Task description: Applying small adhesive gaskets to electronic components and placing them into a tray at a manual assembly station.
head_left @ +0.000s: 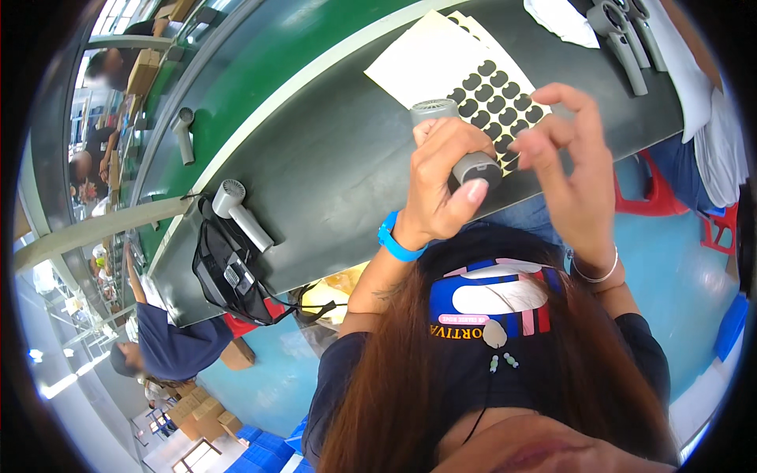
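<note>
My left hand (445, 177), with a blue band at its wrist, is wrapped round the handle of a grey hair-dryer-shaped device (478, 169). Its grille end points away from me and the rounded handle end faces me. My right hand (572, 154) is raised beside it, fingers bent and apart, slightly blurred. No held thing can be made out in it, though a small piece at the fingertips could be lost against the sheet behind. Beyond both hands lies a pale sheet (422, 59) bearing rows of black rounded stickers (490, 103).
On the dark worktable (331, 169), another grey device (240, 214) lies by a black bag (229, 272) at left. Several more devices (623, 43) lie at far right near a white cloth (561, 20). One device (185, 135) rests on the green conveyor (244, 87). Red stools (650, 189) stand at right; co-workers sit at left.
</note>
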{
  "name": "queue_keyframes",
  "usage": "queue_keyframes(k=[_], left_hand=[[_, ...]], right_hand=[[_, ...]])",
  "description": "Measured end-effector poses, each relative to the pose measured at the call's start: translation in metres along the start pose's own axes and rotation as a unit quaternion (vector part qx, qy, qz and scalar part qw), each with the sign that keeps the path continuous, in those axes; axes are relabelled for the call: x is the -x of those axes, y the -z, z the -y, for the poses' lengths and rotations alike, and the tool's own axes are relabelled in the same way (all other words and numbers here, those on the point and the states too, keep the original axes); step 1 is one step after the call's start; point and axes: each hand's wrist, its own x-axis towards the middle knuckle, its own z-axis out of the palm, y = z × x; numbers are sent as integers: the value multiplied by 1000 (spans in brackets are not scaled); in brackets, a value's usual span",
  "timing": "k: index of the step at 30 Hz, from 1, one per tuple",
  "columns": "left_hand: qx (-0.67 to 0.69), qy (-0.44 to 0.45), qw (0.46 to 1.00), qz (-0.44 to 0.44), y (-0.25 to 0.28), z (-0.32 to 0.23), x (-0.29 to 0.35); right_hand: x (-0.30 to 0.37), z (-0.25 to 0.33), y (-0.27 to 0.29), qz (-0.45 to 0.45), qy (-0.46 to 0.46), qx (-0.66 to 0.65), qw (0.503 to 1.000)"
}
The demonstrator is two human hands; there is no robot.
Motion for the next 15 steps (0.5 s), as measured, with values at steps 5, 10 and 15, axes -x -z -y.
queue_keyframes(k=[5,10,15], left_hand=[[-47,-12,999,4,6,-3,-1],[-31,-1,1000,-4,17,1,-1],[65,26,997,-45,33,15,-11]], right_hand=[[-5,-15,1,-61,12,-68,996],[-15,-24,-15,-21,38,-20,999],[-31,-40,-22,-18,21,-56,998]])
